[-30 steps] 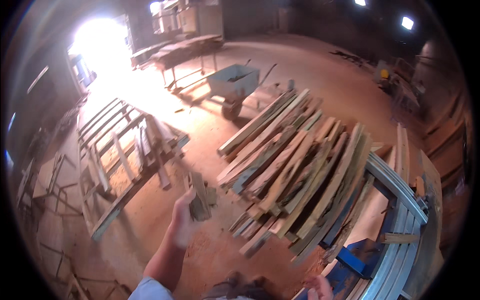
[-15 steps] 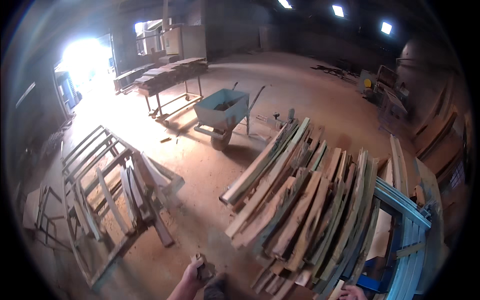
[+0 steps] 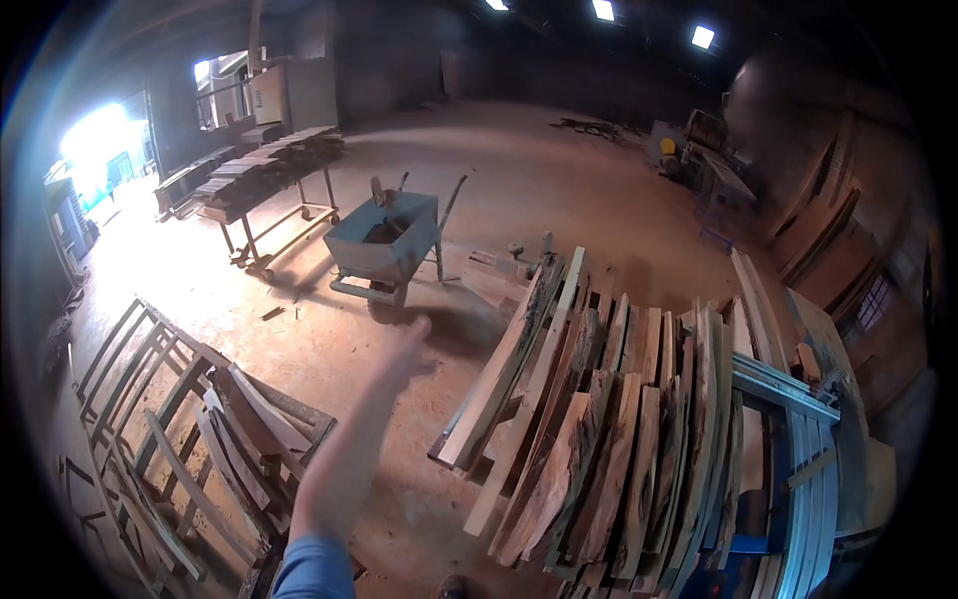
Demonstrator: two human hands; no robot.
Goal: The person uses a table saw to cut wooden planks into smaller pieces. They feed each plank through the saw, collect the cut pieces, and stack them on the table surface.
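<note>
My left hand is stretched out in front of me, slightly blurred, its fingers apart and nothing seen in them. Beyond it stands a grey-blue wheelbarrow with wood scraps inside. A short wood offcut shows at the wheelbarrow's far rim; whether it rests there or is in the air I cannot tell. To the right of my left arm lies a broad pile of rough wooden boards, several with bark edges. My right hand is out of the picture.
A metal frame holding loose boards stands at the left. Behind the wheelbarrow is a wheeled rack stacked with planks. Blue metal beams lie right of the pile. Large boards lean at the far right.
My left hand has swung up and forward from low by my feet, and the offcut it held is gone from it. An offcut now shows at the wheelbarrow. My right hand has left view.
</note>
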